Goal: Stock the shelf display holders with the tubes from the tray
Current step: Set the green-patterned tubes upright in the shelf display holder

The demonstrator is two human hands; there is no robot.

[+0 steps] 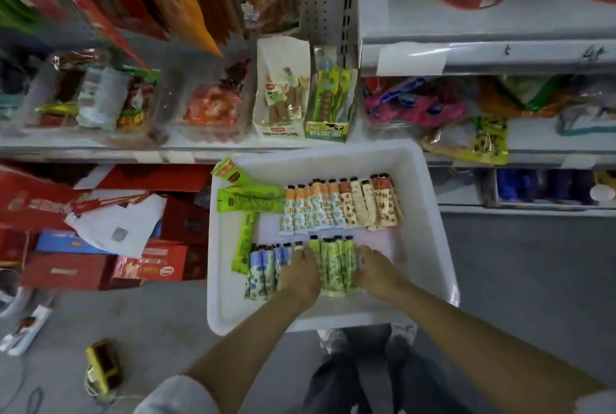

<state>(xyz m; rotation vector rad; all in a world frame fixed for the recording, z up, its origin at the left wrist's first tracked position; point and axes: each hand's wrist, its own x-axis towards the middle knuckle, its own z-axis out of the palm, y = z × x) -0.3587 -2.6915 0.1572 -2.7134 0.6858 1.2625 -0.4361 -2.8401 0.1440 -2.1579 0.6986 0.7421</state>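
Observation:
A white tray (430, 213) in front of me holds rows of small tubes. The far row is orange and beige tubes (336, 210). In the near row, blue tubes (263, 272) lie at the left and green tubes (336, 268) to their right. My left hand (301, 275) presses against the left side of the green bunch and my right hand (376, 273) against its right side, so the bunch is clamped between them, still lying in the tray. On the shelf above stand a white display holder (283, 96) and a green display holder (328, 106).
Long green packets (248, 200) lie along the tray's left side. Red boxes (156, 267) and papers are piled on the low shelf at left. Snack bags fill the shelves at right. My legs stand under the tray's near edge, and a yellow-black object (101, 370) lies on the floor.

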